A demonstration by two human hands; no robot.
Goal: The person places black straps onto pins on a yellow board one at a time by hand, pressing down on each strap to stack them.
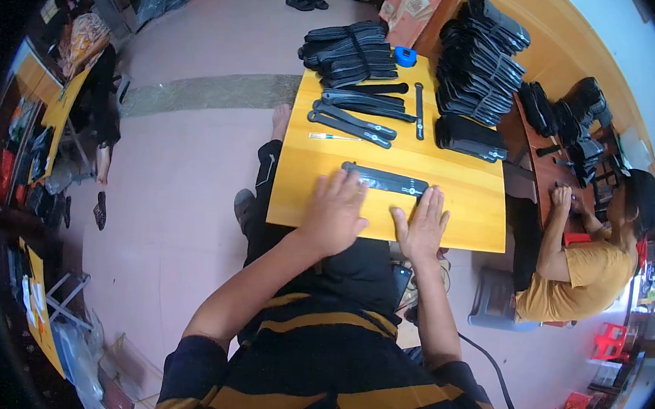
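Observation:
A flat black strap piece (384, 180) lies across the near part of the yellow wooden table (464, 199). My left hand (334, 211) rests palm down, fingers apart, on its left end. My right hand (421, 225) lies flat beside its right end, fingers spread, holding nothing. Farther back lie more black strap pieces (352, 120) and a thin stick-like tool (324, 137).
A bundled stack of black pieces (350, 50) and a blue tape measure (405, 56) sit at the far edge. A tall pile of black parts (478, 55) stands at the right. Another person in a yellow shirt (577, 279) works at a side table (550, 171).

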